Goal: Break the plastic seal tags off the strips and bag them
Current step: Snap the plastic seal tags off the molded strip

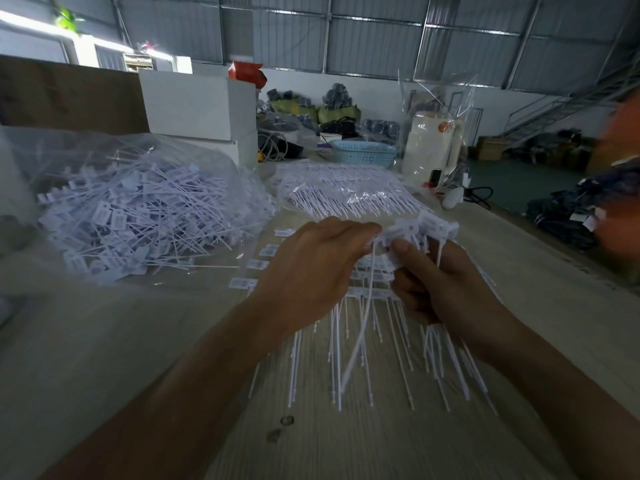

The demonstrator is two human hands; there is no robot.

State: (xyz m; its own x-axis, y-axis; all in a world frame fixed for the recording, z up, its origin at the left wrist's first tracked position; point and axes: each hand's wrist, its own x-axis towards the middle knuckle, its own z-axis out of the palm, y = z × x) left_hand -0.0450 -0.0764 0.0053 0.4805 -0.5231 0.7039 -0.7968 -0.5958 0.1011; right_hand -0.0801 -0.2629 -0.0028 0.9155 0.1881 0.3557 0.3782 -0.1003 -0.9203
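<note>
Fingertips of your left hand (311, 261) pinch one tag at the left end of the strip (420, 226); right hand (446, 289) grips the strip w/ thumb on top. Strip's long axis runs left-right, tails hang toward you. Snap leftward: the bag (131, 209) lies left of the strip, nearer your left hand.

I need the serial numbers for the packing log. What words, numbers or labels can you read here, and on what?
None can be read.
Loose seal tags on the table: dark printed blocks, too blurred.
Bagged seal tags: printed labels, too small.
White appliance: round orange mark, illegible.
Red packet: no legible print.
</note>
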